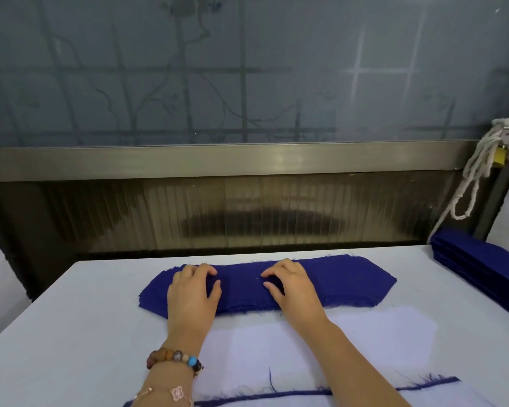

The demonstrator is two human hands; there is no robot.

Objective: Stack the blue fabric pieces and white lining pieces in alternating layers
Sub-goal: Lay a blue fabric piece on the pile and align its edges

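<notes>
White table [71,318], hands [193,292] atop blue fabric pieces [350,280]

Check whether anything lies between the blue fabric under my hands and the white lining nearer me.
Nothing visible. Left hand and right hand rest on the blue fabric; the white lining lies right beside it.

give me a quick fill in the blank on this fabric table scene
The left hand and right hand both rest on the ___ fabric stack.
A beaded bracelet circles the ___ wrist.
The lining piece nearer the person is ___.
A second fabric pile sits at the ___ edge of the table.
Missing: blue; left; white; right.
</notes>
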